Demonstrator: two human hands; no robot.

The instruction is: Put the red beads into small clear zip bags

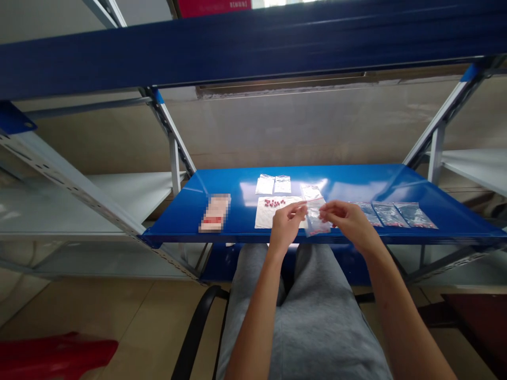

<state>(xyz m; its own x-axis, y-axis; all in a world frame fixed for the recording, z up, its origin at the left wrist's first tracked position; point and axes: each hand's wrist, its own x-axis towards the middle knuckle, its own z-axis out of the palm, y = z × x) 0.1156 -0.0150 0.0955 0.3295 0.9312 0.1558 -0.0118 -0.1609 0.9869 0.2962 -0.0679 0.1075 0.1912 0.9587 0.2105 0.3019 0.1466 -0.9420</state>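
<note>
Between my two hands, over the front edge of the blue shelf, hangs a small clear zip bag (316,224) with a little something red at its bottom. My left hand (290,219) pinches the bag's upper left side. The fingers of my right hand (345,217) are closed at its right side. Behind the left hand lies a white cloth (263,217) with several small dark red pieces (274,202) on it. Another clear bag (310,191) lies flat just beyond the held one.
Several filled clear bags (390,215) lie in a row at the right. Two stacks of white packets (273,184) sit farther back. A blurred-out flat item (215,213) lies at the left. Above hangs a dark blue upper shelf beam (253,47); metal posts (174,137) stand at the sides.
</note>
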